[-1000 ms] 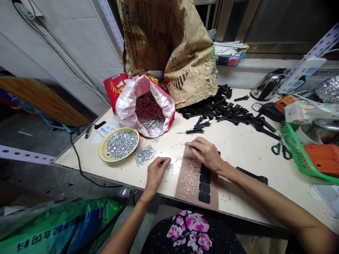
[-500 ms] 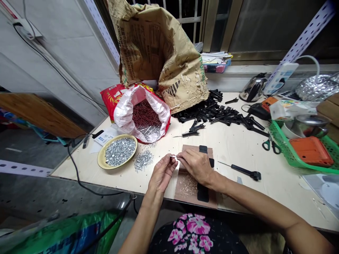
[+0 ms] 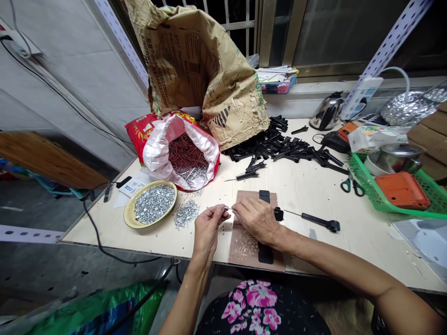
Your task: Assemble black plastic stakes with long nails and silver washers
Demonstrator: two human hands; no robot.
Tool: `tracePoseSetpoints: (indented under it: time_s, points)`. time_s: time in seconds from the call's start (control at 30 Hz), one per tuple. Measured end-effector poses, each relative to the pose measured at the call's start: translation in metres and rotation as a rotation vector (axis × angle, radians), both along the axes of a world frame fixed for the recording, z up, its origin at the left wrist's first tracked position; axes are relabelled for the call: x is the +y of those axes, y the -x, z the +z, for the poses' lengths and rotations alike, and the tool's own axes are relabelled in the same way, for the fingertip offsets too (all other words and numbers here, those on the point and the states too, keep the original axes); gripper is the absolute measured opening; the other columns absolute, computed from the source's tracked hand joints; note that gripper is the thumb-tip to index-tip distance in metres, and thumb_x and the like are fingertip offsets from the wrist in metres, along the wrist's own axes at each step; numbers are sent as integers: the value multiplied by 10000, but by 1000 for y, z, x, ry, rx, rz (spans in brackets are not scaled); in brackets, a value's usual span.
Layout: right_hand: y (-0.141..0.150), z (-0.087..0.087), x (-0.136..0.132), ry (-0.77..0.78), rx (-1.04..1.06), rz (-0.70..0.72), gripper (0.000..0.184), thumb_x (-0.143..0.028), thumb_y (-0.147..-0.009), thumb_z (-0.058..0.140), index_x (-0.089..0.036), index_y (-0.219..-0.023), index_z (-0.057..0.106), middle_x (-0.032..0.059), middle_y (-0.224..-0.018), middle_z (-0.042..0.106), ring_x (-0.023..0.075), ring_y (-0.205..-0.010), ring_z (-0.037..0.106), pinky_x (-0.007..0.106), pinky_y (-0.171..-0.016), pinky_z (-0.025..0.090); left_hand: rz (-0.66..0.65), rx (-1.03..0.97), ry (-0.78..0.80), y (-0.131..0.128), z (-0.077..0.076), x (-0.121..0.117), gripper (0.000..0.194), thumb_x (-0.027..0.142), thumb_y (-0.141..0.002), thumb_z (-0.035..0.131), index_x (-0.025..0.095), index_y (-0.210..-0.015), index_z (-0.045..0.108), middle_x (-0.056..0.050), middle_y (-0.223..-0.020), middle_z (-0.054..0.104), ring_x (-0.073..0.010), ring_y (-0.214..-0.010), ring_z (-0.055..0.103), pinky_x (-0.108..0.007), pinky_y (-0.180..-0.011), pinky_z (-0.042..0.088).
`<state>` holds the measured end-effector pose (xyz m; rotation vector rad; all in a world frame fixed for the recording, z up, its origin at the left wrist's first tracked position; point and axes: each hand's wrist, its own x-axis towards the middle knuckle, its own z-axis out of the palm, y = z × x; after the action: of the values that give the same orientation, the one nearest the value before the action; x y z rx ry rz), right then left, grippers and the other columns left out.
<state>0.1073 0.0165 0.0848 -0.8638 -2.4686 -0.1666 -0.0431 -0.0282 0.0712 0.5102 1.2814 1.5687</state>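
Note:
My left hand point(image 3: 208, 228) is closed, thumb and fingertips pinching the tip of a thin metal rod point(image 3: 228, 208). My right hand point(image 3: 256, 218) is closed around the rod's other end, over a brown board point(image 3: 240, 253) with black pads. A black knobbed end point(image 3: 278, 214) sticks out beyond the right hand; it looks like the handle of the same piece, though the palm hides the join. Right of the board lies a similar black-handled piece with a thin metal rod point(image 3: 321, 222). Small metal washers point(image 3: 186, 213) are heaped left of my left hand.
A yellow bowl point(image 3: 126, 218) holds more washers. Behind it, a red and white bag point(image 3: 157, 153) holds reddish and silvery rods. A brown paper sack point(image 3: 233, 102) stands by a pile of black handles point(image 3: 289, 151). Scissors point(image 3: 352, 186) lie near a green basket point(image 3: 375, 197).
The fingers of my left hand have closed more tightly on the rod tip, and the hand has turned slightly. My right hand keeps its hold. The view has shifted a little.

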Motion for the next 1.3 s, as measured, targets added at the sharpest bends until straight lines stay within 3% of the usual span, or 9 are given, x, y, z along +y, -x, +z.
tracePoseSetpoints:
  time_s: [0.3,0.47,0.6,0.8,1.0,1.2,1.3]
  points:
    - [-1,-10,2,124,47,-28,205,-285,-956,429,-193,-867,589,23,-790,590,139,-720,524,272,-608,309,-38,26,23,-2,-3,3,281,308,-600,797,104,-767,701,-20,-656,658,-92,-592,592,-239,-652,499]
    - [-3,-6,3,115,15,-34,161,-201,-935,456,-206,-890,610,24,-782,574,135,-706,510,261,-603,317,-43,37,25,-4,-2,5,276,299,-602,796,103,-775,703,-24,-672,663,-95,-600,592,-246,-657,500]
    - [-4,-4,3,173,54,-70,163,-237,-936,454,-212,-910,614,32,-861,571,122,-682,503,240,-578,329,-41,22,32,-6,-1,6,290,307,-583,806,109,-768,703,-23,-688,667,-89,-595,586,-244,-652,499]
    - [-3,-7,2,197,95,-61,228,-232,-956,409,-176,-845,600,40,-779,570,130,-706,526,232,-603,362,-24,30,14,-11,0,6,286,313,-583,805,115,-759,698,-17,-682,664,-85,-585,581,-244,-646,504]
    - [-10,-3,6,376,164,29,187,-240,-931,455,-188,-1041,596,60,-953,559,134,-786,558,217,-617,418,-15,12,20,-13,0,8,294,306,-579,809,105,-756,688,-20,-656,662,-91,-589,590,-243,-651,504]
    - [-28,-11,5,477,243,32,190,-225,-942,444,-171,-981,621,39,-851,576,136,-792,570,239,-692,456,-116,117,53,-21,-5,10,300,348,-607,788,107,-762,698,-26,-641,656,-109,-599,595,-262,-679,500]
    - [-54,-17,12,502,258,-3,170,-256,-935,471,-187,-975,622,35,-887,585,134,-808,568,245,-698,463,-222,269,64,-29,-11,9,337,408,-693,713,130,-883,716,-84,-882,696,-155,-739,635,-287,-718,515]
